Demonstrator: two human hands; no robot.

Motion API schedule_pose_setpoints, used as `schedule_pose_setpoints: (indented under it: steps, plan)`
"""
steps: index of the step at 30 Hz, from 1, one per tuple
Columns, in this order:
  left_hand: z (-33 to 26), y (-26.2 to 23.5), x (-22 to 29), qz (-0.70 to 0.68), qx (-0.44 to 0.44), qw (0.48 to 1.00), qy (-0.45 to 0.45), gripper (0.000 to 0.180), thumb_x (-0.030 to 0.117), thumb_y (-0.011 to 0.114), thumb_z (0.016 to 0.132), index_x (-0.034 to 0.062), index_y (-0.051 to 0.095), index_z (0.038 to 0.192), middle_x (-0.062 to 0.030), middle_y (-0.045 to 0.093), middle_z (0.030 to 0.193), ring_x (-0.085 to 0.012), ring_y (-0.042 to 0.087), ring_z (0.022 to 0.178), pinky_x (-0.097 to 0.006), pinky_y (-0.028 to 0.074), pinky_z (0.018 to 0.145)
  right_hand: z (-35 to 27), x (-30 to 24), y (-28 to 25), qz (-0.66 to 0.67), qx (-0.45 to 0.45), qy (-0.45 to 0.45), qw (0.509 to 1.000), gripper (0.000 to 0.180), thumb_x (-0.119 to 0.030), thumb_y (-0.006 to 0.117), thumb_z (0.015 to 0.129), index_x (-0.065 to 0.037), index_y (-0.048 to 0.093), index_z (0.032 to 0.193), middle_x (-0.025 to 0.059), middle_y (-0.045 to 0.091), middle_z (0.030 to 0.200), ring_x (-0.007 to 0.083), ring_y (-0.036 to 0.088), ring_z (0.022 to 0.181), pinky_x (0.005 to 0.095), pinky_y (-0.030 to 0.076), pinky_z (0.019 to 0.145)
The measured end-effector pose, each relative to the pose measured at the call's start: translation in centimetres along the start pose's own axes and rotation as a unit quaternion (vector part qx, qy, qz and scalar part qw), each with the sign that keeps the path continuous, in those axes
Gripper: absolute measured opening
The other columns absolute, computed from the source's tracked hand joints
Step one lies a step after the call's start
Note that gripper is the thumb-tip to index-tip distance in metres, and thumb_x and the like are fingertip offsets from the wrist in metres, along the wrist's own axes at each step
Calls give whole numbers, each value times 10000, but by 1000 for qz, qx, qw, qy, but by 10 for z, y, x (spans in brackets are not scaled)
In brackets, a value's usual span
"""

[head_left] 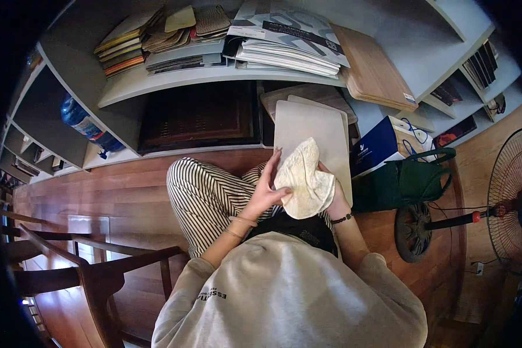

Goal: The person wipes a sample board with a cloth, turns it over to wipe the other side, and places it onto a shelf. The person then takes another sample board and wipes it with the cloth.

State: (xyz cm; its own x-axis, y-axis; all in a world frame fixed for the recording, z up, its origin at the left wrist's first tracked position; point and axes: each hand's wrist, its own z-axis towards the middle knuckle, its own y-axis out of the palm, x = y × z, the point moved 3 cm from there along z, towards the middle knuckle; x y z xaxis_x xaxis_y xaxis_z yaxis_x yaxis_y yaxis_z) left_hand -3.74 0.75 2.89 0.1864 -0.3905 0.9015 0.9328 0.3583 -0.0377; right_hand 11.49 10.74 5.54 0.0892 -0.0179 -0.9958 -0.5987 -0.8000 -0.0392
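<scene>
You sit cross-legged on a wooden floor point(139, 180), in striped trousers point(206, 191), facing low grey shelves point(174, 84). In front of you, above your lap, a crumpled off-white cloth point(300, 185) hangs between your two hands. From this view it overlaps the lower part of a large pale panel point(310, 124) that stands by the shelves.

Your left hand point(263, 194) holds the cloth's left side: the thumb lies across its face and the fingers stretch up along the edge, loosely spread. Your right hand point(339, 203) holds the right side, but most of its fingers are hidden behind the fabric, so how tightly they close cannot be told.

The cloth looks light, soft and limp, with a slightly fuzzy surface. It probably grips well against skin, will not break, and folds wherever it is unsupported. An edge or a bunched fold, pinched between thumb and fingers, seems the best hold; two opposite edges would spread it flatter.

No label or writing shows on the cloth. Elsewhere, dark lettering marks your grey sweatshirt point(290, 290), a blue-and-white box point(372, 148) carries a white emblem and print, a large booklet point(290, 29) has a printed dark band, and a wooden board point(374, 66) bears a small sticker. The blue bottle's point(86, 123) label is too small to read.
</scene>
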Motion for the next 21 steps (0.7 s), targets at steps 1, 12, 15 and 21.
schedule_pose_setpoints:
  steps: [1, 12, 15, 21]
  plan:
    - [1, 4, 7, -194, 4, 976, -98, 947, 330, 766, 818, -13, 204, 1499, -185, 314, 1523, -304, 376, 1375, -399, 320, 1139, 1, -4, 4, 27, 10, -8, 1000, 392, -91, 536, 959, -53, 519, 1349, 121, 561, 1333, 265, 568, 1181, 361, 486, 979]
    - [-7, -6, 14, -398, 106, 853, -321, 489, 232, 551, 998, 24, 409, 1417, -103, 552, 1335, -209, 561, 1203, -334, 462, 1028, -21, -48, -1, -325, 180, -190, 909, 412, -46, 576, 928, 29, 482, 1322, 159, 609, 1225, 272, 602, 1118, 375, 466, 971]
    - [-15, -35, -20, -357, 213, 848, -329, 439, 238, 526, 1010, 20, 453, 1384, -108, 582, 1286, -205, 594, 1134, -322, 498, 964, -43, -26, -14, -563, 270, -193, 757, 447, -59, 638, 879, 35, 504, 1295, 187, 610, 1182, 301, 598, 1110, 391, 454, 967]
    - [-50, -72, -60, -378, 216, 821, -369, 442, 272, 535, 1000, 33, 481, 1368, -103, 610, 1239, -218, 615, 1075, -335, 511, 926, -96, 41, -76, -354, 452, 117, 810, 659, -331, 760, 833, 93, 503, 1267, 258, 645, 1079, 347, 658, 965, 439, 534, 830]
